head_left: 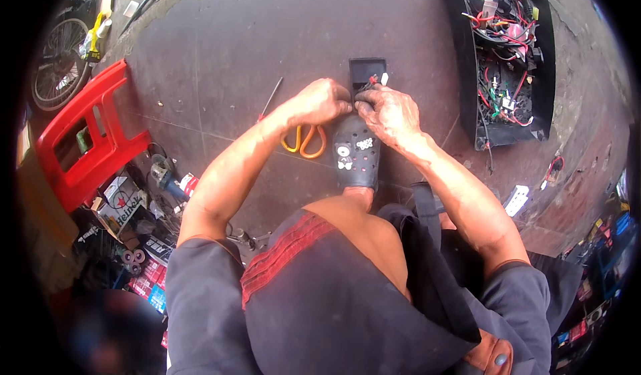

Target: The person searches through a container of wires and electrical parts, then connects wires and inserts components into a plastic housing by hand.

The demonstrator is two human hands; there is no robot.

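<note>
Both hands meet over the toe of my dark clog (356, 156). My left hand (323, 101) is closed in a pinch; what its fingertips hold is too small to tell. Opposite it, my right hand (392, 113) grips thin wires (372, 81) with a red part and a white end showing above the fingers. Just beyond the fingertips lies a small black open case (367, 66), partly covered by the hands. Scissors with orange-yellow handles (312, 141) rest on the floor below my left forearm. A thin metal shaft (272, 96) sticks out beyond that wrist.
A long black bin (465, 81) of tangled wires and connectors stands at far right. Nearer lie a white card (517, 200) and a short red wire (553, 170). On the left are a red plastic chair (83, 134), a bicycle wheel (61, 64) and cluttered boxes and tools.
</note>
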